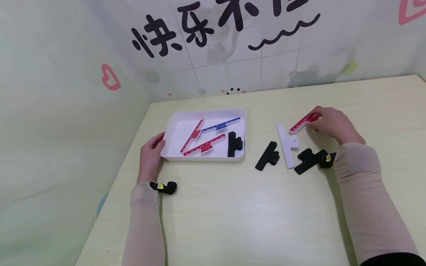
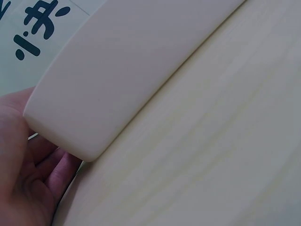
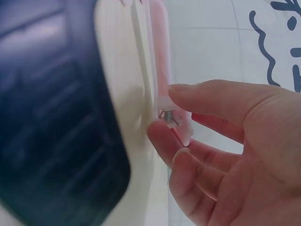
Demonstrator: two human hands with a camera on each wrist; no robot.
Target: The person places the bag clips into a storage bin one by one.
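Observation:
At the right, my right hand (image 1: 334, 125) pinches a red-and-white sealing clip (image 1: 299, 125) between thumb and fingers. The right wrist view shows the clip's metal spring (image 3: 168, 115) close to my fingertips. My left hand (image 1: 150, 153) grips the left side of a white plastic tray (image 1: 203, 159), its thumb and fingers around the corner in the left wrist view. Inside the tray lie two red clips (image 1: 192, 136), a blue clip (image 1: 221, 126) and a black clip (image 1: 231, 144). Nearest my right hand on the table is a white clip (image 1: 286, 147).
A black clip (image 1: 267, 157) lies left of the white one, and another black clip (image 1: 307, 161) lies by my right wrist, partly overlapped by the wrist camera (image 1: 327, 159). The pale wooden table (image 1: 239, 210) meets a printed backdrop (image 1: 226, 70) at its back edge.

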